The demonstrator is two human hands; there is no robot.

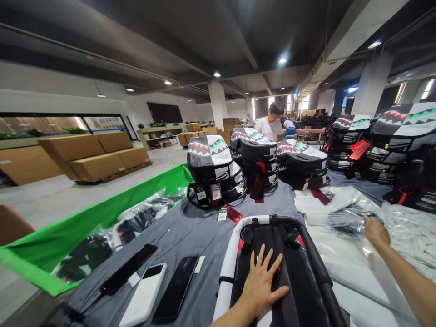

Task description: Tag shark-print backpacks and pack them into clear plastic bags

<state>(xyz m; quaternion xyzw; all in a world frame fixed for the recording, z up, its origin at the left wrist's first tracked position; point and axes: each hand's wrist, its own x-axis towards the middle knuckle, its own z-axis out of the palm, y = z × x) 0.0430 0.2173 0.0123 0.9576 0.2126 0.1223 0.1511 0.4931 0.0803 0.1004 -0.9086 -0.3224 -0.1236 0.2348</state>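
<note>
A black backpack (299,281) with white trim lies back-up on the grey-covered table (190,227) in front of me. My left hand (260,281) rests flat on its back panel, fingers spread. My right hand (376,231) reaches out to the right over clear plastic bags (344,218); its fingers are turned away and hidden, touching or close to the plastic.
Stacks of shark-mouth backpacks (216,170) stand at the table's far side and right (402,136). Two dark phones (127,268) and a white power bank (145,295) lie at my left. Bagged items fill a green bin (68,231). A person (270,122) stands beyond; cardboard boxes (95,159) sit left.
</note>
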